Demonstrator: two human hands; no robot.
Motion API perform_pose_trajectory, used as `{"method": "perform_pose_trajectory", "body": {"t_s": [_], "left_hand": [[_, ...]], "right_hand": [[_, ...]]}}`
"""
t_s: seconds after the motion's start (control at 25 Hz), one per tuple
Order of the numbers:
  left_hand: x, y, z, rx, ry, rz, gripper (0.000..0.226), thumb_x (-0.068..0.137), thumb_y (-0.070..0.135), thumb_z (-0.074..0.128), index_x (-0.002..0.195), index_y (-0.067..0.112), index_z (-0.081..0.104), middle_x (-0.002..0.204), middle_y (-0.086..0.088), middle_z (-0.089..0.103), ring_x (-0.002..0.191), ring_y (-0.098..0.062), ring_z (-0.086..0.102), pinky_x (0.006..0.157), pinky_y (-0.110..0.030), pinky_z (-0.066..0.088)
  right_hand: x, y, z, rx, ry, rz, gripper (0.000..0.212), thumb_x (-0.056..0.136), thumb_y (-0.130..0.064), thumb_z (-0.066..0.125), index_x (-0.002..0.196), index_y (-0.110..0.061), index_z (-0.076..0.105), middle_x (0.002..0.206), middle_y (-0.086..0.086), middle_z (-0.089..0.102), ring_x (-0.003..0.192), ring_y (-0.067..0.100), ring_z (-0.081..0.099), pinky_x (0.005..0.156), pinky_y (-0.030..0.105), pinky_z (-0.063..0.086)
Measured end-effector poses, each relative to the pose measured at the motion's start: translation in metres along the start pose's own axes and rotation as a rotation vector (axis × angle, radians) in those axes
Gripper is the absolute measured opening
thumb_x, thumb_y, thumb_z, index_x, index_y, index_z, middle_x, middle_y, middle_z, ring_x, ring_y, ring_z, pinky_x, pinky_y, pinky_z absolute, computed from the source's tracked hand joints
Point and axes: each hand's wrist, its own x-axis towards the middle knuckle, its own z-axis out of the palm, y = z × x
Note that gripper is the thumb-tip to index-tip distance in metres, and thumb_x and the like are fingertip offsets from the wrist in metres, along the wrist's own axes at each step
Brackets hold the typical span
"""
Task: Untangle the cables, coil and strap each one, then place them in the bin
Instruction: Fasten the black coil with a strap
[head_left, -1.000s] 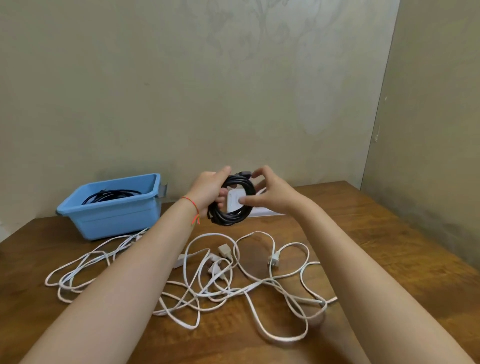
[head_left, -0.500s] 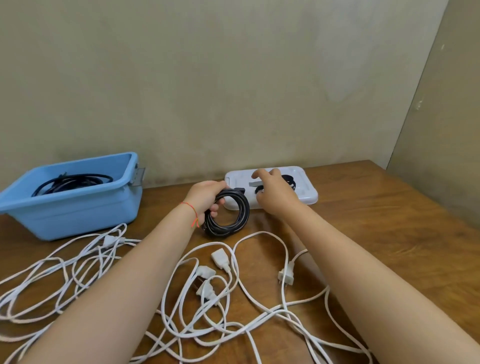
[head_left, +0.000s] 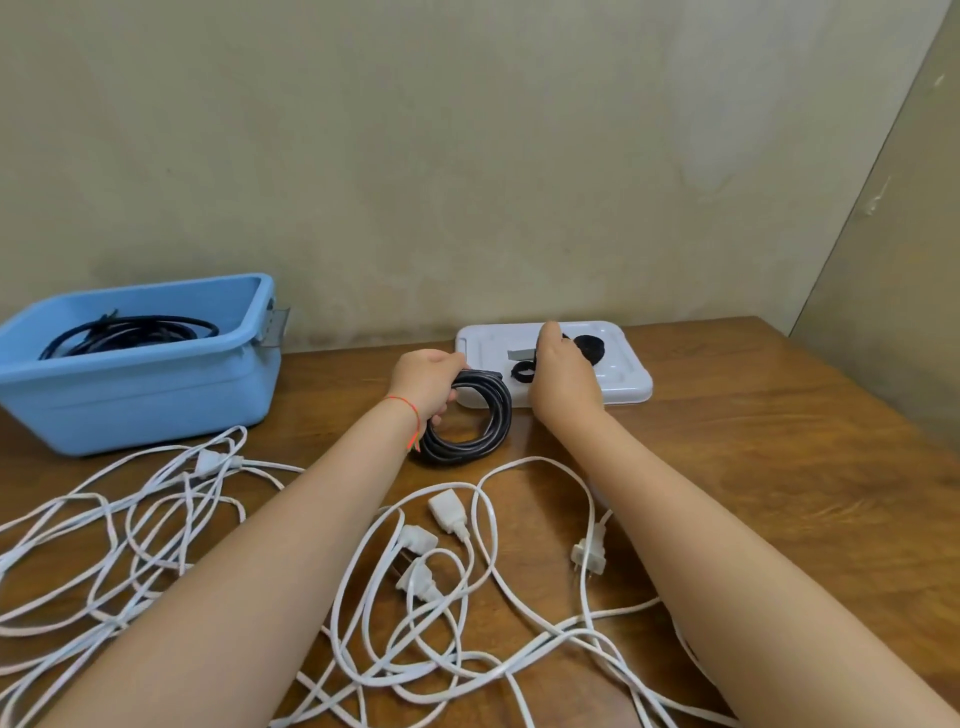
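The left hand (head_left: 423, 382) grips a black coil (head_left: 470, 415) standing on edge on the worktop (head_left: 753, 467), its lower rim touching the wood. At one o'clock from the coil, the right hand (head_left: 563, 376) reaches onto a white tray (head_left: 631, 384) among black straps (head_left: 589, 347); its fingers are hidden, so its grasp cannot be told. White cables (head_left: 447, 623) sprawl tangled at six o'clock, and a blue bin (head_left: 156, 395) at nine o'clock holds another black cable (head_left: 130, 332).

Wooden table (head_left: 753, 467) w/ visible grain, stained beige wall (head_left: 467, 156) behind, 2nd wall (head_left: 904, 270) at right, even light
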Motion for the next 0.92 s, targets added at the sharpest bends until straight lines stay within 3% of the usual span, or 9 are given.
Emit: {"method": "perform_pose_trajectory", "body": {"t_s": [0.2, 0.36, 0.44, 0.52, 0.68, 0.76, 0.92], "left_hand": [[0.000, -0.002, 0.003, 0.043, 0.059, 0.049, 0.026, 0.097, 0.030, 0.051, 0.087, 0.017, 0.071, 0.054, -0.001, 0.050, 0.041, -0.013, 0.038, 0.044, -0.021, 0.030], [-0.004, 0.000, 0.001, 0.003, 0.070, 0.072, 0.026, 0.097, 0.031, 0.053, 0.089, 0.016, 0.072, 0.055, -0.001, 0.050, 0.042, -0.012, 0.038, 0.042, -0.022, 0.030], [-0.009, 0.004, -0.006, -0.053, 0.079, 0.104, 0.027, 0.098, 0.031, 0.052, 0.090, 0.014, 0.072, 0.055, 0.000, 0.048, 0.038, -0.009, 0.038, 0.041, -0.022, 0.029], [-0.017, 0.012, -0.018, -0.109, 0.134, 0.158, 0.029, 0.100, 0.032, 0.050, 0.089, 0.015, 0.070, 0.055, -0.001, 0.047, 0.033, -0.004, 0.037, 0.041, -0.021, 0.027], [-0.041, 0.041, -0.052, -0.172, 0.269, 0.226, 0.027, 0.101, 0.031, 0.043, 0.088, 0.018, 0.062, 0.057, -0.001, 0.050, 0.038, -0.010, 0.040, 0.043, -0.023, 0.030], [-0.065, 0.054, -0.069, -0.210, 0.289, 0.218, 0.019, 0.098, 0.023, 0.039, 0.092, 0.017, 0.056, 0.063, -0.003, 0.053, 0.044, -0.013, 0.040, 0.044, -0.024, 0.031], [-0.122, 0.057, -0.089, -0.300, 0.258, 0.245, 0.015, 0.091, 0.018, 0.041, 0.094, 0.010, 0.053, 0.060, -0.003, 0.052, 0.039, -0.011, 0.037, 0.042, -0.023, 0.030]], "right_hand": [[0.009, 0.003, -0.007, 0.148, 0.072, 0.041, 0.029, 0.094, 0.005, 0.048, 0.119, -0.002, 0.060, 0.119, 0.015, 0.060, 0.104, 0.030, 0.059, 0.081, 0.033, 0.045], [0.009, 0.000, -0.018, 0.382, 0.205, -0.062, 0.019, 0.096, -0.006, 0.055, 0.108, -0.011, 0.068, 0.110, 0.007, 0.064, 0.107, 0.025, 0.054, 0.085, 0.031, 0.043], [0.006, -0.006, -0.029, 0.354, 0.279, -0.132, 0.015, 0.095, -0.012, 0.060, 0.102, -0.018, 0.070, 0.102, -0.003, 0.066, 0.107, 0.022, 0.047, 0.085, 0.034, 0.036], [-0.001, -0.020, -0.047, 0.315, 0.339, -0.178, 0.013, 0.093, -0.014, 0.062, 0.101, -0.020, 0.071, 0.090, -0.008, 0.066, 0.102, 0.020, 0.047, 0.080, 0.030, 0.026], [-0.030, -0.063, -0.090, 0.446, 0.202, -0.384, 0.012, 0.094, -0.013, 0.061, 0.102, -0.016, 0.070, 0.072, -0.007, 0.058, 0.065, 0.011, 0.053, 0.063, 0.024, 0.038], [-0.055, -0.086, -0.099, 0.312, 0.157, -0.490, 0.014, 0.093, -0.014, 0.061, 0.100, -0.019, 0.072, 0.075, -0.003, 0.060, 0.065, 0.018, 0.054, 0.061, 0.031, 0.042], [-0.104, -0.120, -0.097, -0.093, 0.415, -0.635, 0.027, 0.062, 0.003, 0.079, 0.074, -0.020, 0.073, 0.064, 0.000, 0.053, 0.052, 0.025, 0.049, 0.061, 0.029, 0.023]]}}
